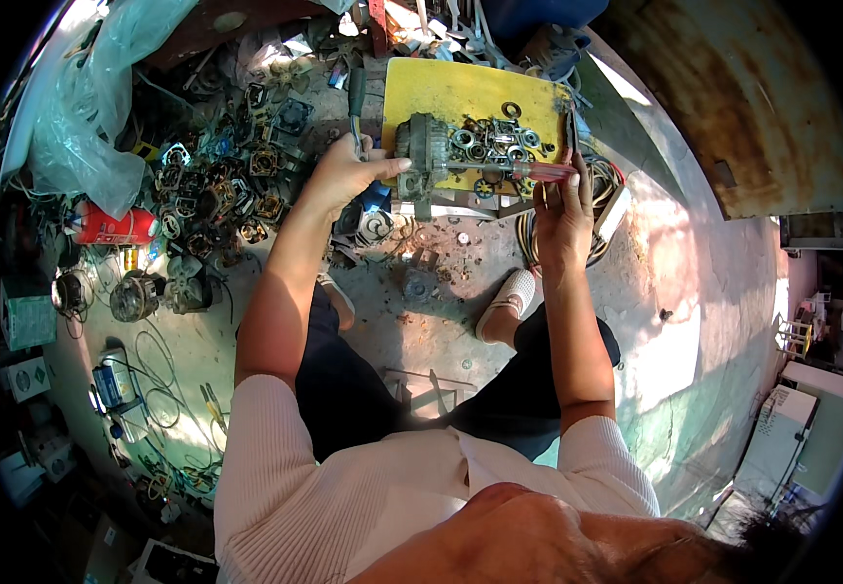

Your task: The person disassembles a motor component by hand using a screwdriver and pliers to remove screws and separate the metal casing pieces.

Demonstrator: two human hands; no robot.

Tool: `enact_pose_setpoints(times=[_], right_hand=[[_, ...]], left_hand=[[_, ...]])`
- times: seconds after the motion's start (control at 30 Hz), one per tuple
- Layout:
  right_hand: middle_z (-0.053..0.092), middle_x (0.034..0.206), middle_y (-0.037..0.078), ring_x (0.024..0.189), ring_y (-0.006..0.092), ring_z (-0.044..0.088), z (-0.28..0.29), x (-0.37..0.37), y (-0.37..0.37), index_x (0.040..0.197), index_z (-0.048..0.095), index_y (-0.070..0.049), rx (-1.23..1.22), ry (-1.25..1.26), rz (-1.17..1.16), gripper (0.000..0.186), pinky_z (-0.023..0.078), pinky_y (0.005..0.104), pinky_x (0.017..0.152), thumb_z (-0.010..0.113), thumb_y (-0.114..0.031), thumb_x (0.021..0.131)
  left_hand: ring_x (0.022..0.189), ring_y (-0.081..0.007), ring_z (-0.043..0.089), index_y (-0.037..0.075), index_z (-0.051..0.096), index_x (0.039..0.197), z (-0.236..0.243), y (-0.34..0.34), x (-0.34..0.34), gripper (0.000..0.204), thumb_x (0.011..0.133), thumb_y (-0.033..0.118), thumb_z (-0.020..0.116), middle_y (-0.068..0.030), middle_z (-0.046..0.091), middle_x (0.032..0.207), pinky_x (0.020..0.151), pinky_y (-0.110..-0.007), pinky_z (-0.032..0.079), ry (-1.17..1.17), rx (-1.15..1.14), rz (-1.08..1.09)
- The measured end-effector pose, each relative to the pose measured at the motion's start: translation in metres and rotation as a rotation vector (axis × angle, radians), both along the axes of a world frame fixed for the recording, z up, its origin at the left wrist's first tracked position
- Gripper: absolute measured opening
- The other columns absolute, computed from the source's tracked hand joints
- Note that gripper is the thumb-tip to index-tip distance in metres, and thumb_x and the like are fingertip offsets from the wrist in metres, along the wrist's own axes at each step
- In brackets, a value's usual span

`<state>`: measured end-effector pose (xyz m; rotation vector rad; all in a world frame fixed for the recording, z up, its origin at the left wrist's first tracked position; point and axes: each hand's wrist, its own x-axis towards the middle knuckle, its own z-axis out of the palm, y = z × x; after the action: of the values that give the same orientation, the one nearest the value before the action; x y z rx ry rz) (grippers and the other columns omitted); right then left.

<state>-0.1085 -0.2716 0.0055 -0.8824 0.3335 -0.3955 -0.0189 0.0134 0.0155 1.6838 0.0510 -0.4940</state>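
Observation:
My left hand [343, 177] is closed around the metal shaft of a tool with a dark grey handle [356, 92] pointing away from me; its head is hidden. The left thumb rests against a finned metal motor housing [423, 156] at the left edge of a yellow board [431, 88]. My right hand [567, 209] grips a screwdriver [541, 171] by its translucent red handle. The shaft runs left to the housing; its tip cannot be made out. Just beyond the right fingers stands a thin dark bar [570, 127]. Several metal rings and bearings [499, 141] lie behind the screwdriver.
Heaped motor parts [217, 195] cover the floor at left, near a red rounded object [115, 225] and clear plastic sheeting [90, 136]. Coiled cable [598, 243] lies right of the board. A rusty panel [742, 107] stands at far right. Small debris [441, 258] is scattered between my feet.

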Motion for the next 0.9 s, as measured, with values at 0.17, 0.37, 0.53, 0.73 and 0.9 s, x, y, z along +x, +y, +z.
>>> enact_pose_setpoints(times=[0.17, 0.37, 0.53, 0.73, 0.9], right_hand=[[0.059, 0.127, 0.003, 0.108, 0.0148, 0.059, -0.006, 0.002, -0.002, 0.142, 0.045, -0.014, -0.083, -0.087, 0.048, 0.043, 0.047, 0.0351, 0.095, 0.054, -0.021, 0.1], [0.061, 0.121, 0.002, 0.107, 0.0148, 0.06, -0.003, 0.0, 0.0, 0.14, 0.046, -0.014, -0.017, 0.06, -0.014, 0.041, 0.046, 0.037, 0.098, 0.053, -0.02, 0.101], [0.056, 0.128, 0.0, 0.111, 0.0139, 0.057, -0.009, 0.002, -0.003, 0.142, 0.046, -0.015, -0.082, -0.101, 0.07, 0.042, 0.046, 0.0375, 0.098, 0.054, -0.022, 0.101], [0.057, 0.129, 0.002, 0.109, 0.014, 0.059, 0.006, -0.001, 0.006, 0.142, 0.045, -0.014, -0.012, 0.13, -0.022, 0.043, 0.046, 0.0366, 0.1, 0.053, -0.015, 0.1], [0.057, 0.128, -0.001, 0.107, 0.013, 0.059, -0.012, 0.002, -0.006, 0.14, 0.047, -0.018, -0.103, -0.086, 0.047, 0.043, 0.046, 0.0373, 0.097, 0.057, -0.024, 0.099]], left_hand=[[0.093, -0.0163, 0.061, -0.007, 0.049, 0.115, -0.006, 0.001, 0.001, 0.064, 0.071, 0.02, 0.087, -0.0124, 0.061, 0.105, 0.082, -0.03, 0.049, -0.068, -0.015, 0.004], [0.091, -0.0155, 0.061, -0.005, 0.05, 0.112, 0.004, -0.002, -0.002, 0.06, 0.071, 0.02, 0.087, -0.0118, 0.061, 0.104, 0.081, -0.029, 0.05, -0.043, -0.019, -0.005], [0.094, -0.0166, 0.06, -0.007, 0.047, 0.115, -0.007, 0.001, 0.002, 0.066, 0.071, 0.021, 0.087, -0.0123, 0.059, 0.105, 0.082, -0.029, 0.049, -0.049, -0.002, 0.004], [0.103, -0.019, 0.059, -0.009, 0.044, 0.118, -0.006, 0.002, 0.002, 0.074, 0.069, 0.024, 0.088, -0.0127, 0.057, 0.106, 0.086, -0.031, 0.047, -0.051, -0.007, -0.022], [0.099, -0.018, 0.061, -0.007, 0.045, 0.113, -0.012, 0.003, 0.004, 0.07, 0.069, 0.025, 0.089, -0.0121, 0.059, 0.102, 0.085, -0.031, 0.048, -0.05, -0.001, -0.003]])
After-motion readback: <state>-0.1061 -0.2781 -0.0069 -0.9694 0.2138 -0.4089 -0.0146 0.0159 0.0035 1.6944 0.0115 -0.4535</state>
